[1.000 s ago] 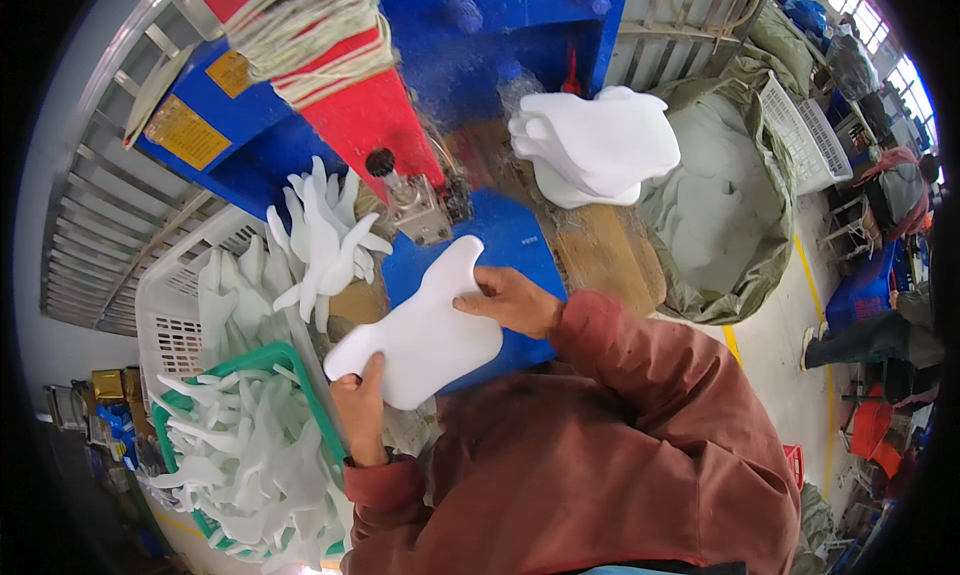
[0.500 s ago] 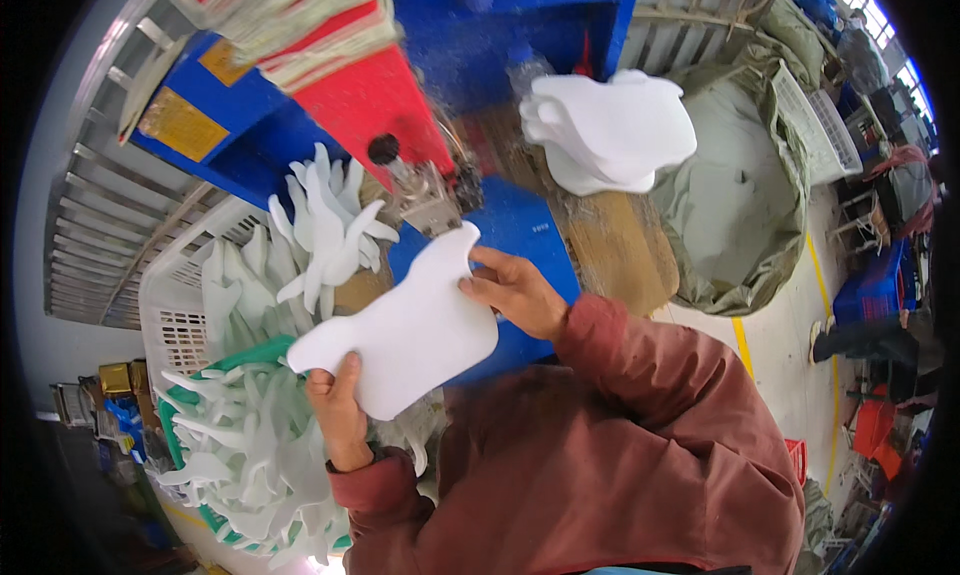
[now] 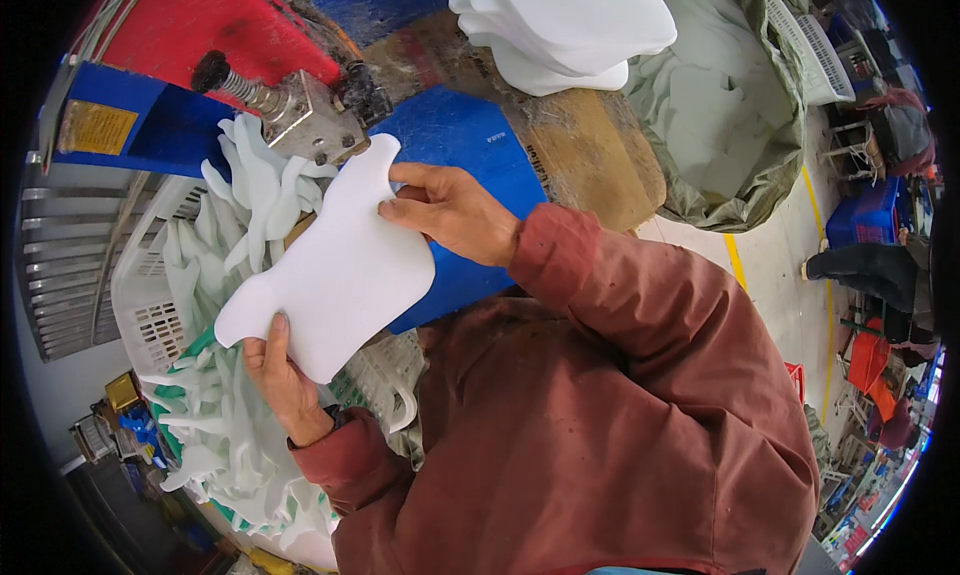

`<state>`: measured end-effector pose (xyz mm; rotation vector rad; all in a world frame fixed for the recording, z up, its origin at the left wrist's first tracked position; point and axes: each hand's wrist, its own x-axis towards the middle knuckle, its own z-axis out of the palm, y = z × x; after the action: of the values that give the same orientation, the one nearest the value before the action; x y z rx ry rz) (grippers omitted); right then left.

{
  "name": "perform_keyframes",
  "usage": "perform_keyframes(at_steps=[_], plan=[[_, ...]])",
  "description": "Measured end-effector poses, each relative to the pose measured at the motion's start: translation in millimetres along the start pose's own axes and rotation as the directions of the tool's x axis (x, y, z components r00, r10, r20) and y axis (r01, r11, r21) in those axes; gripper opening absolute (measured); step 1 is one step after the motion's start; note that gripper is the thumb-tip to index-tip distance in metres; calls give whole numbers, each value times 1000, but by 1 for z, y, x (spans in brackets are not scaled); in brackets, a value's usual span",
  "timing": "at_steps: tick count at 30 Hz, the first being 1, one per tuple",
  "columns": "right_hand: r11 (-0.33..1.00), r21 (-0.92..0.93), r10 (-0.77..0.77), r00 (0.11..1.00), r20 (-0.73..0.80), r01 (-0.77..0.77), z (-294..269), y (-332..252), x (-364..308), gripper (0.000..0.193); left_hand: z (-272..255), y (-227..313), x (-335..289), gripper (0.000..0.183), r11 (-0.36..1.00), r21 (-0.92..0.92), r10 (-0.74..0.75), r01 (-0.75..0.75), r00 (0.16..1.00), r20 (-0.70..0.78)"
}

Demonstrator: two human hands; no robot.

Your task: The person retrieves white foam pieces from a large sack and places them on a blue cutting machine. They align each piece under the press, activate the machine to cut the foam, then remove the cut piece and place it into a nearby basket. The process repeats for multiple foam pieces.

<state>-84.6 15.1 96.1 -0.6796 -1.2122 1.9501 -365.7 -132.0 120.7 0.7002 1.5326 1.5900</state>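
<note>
Between my two hands is a flat white foam-like sheet [image 3: 330, 260] with a wavy, cut-out outline. My left hand [image 3: 283, 380] grips its lower left edge, thumb on top. My right hand [image 3: 455, 210] pinches the upper right edge between thumb and fingers. The sheet's far tip lies close to the metal head [image 3: 318, 120] of a red and blue machine [image 3: 150, 50]. Beneath the sheet and to its right is a blue work plate [image 3: 465, 140].
A stack of similar white sheets [image 3: 570, 20] rests on a worn brown board [image 3: 600, 155]. Curved white offcuts [image 3: 265, 175] fill a white basket [image 3: 150, 315] on the left. A large green-grey sack [image 3: 720, 210] of white pieces stands at the right. Farther right, a person's dark-clothed leg [image 3: 870, 265] shows.
My view has shifted, so the machine and stack appear higher and farther left. Both hands keep hold of the white sheet, which appears more steeply tilted.
</note>
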Motion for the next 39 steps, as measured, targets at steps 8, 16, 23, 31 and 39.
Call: perform_keyframes(at_steps=[8, 16, 23, 31, 39], plan=[[994, 105, -36, 999, -39, 40, 5, 11, 5, 41, 5, 3, -2, 35, 1000, -23, -2, 2, 1000, 13], [998, 2, 66, 996, -55, -66, 0, -7, -1, 43, 11, 4, 5, 34, 999, -48, -6, 8, 1000, 30], [999, 26, -22, 993, -118, 25, -9, -10, 2, 43, 30, 3, 15, 29, 997, -58, -40, 43, 998, 52], [995, -51, -94, 984, -154, 87, -34, -14, -1, 42, 53, -1, 27, 30, 997, -51, -45, 53, 990, 134], [984, -108, -165, 960, -228, 144, -55, -21, -4, 42, 73, -9, 41, 30, 997, -22, -73, 80, 972, 225]])
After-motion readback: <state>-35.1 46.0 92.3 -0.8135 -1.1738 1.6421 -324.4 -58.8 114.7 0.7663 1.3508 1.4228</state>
